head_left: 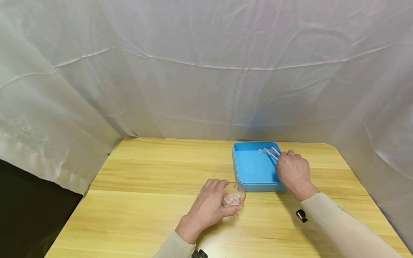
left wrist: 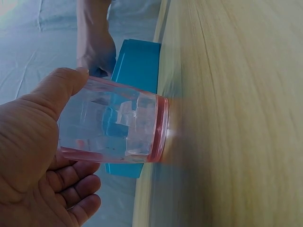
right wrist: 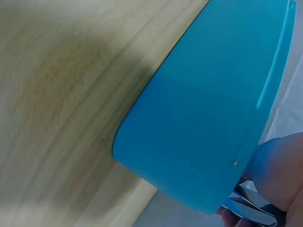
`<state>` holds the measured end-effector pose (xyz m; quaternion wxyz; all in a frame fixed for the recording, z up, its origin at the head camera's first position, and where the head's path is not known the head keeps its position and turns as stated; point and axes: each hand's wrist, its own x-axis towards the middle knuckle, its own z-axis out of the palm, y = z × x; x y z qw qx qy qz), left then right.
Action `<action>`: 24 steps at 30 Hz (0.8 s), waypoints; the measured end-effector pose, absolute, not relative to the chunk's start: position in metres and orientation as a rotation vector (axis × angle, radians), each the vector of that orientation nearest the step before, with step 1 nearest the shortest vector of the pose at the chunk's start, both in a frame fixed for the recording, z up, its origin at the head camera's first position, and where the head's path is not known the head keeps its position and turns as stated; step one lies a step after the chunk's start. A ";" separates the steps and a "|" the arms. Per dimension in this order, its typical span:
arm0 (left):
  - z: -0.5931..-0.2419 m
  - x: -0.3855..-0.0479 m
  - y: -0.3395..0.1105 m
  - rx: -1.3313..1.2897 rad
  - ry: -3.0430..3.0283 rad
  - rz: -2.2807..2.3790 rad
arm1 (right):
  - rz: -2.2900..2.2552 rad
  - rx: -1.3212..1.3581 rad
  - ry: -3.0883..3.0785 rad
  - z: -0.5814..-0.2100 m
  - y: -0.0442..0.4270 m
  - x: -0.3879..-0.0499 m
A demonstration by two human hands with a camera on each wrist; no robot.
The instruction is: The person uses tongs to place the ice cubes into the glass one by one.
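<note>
My left hand [head_left: 211, 200] holds a clear cup [head_left: 233, 194] with a pinkish tint, thumb on one side and fingers on the other. Several clear ice-like cubes [left wrist: 135, 124] lie in its bottom. The cup is upright at the wooden table, just in front of a blue tray. Over that tray's right side, my right hand [head_left: 293, 172] grips a pair of light-coloured tongs [head_left: 273, 154]. Their tips point at several clear cubes [head_left: 265, 151] in the tray's back right corner. Whether a cube is between the tips, I cannot tell.
The blue tray [head_left: 255, 168] has raised walls and stands toward the back of the wooden table [head_left: 145, 175]. Behind it hangs a grey-white curtain [head_left: 206, 89], which also closes off both sides. A dark area [head_left: 29, 208] lies beyond the left table edge.
</note>
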<state>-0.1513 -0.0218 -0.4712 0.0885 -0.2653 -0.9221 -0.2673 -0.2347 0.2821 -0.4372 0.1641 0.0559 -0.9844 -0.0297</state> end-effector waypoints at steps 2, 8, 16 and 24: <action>-0.471 -0.151 -0.022 -0.786 -2.753 -0.802 | -0.054 0.136 -2.837 -0.438 0.283 -0.235; -0.470 -0.150 -0.021 -0.782 -2.759 -0.805 | 0.049 0.088 -2.912 -0.435 0.287 -0.233; -0.470 -0.151 -0.022 -0.782 -2.766 -0.803 | 0.125 0.086 -2.945 -0.434 0.287 -0.226; -0.471 -0.151 -0.024 -0.770 -2.773 -0.824 | 0.178 0.091 -2.988 -0.431 0.281 -0.221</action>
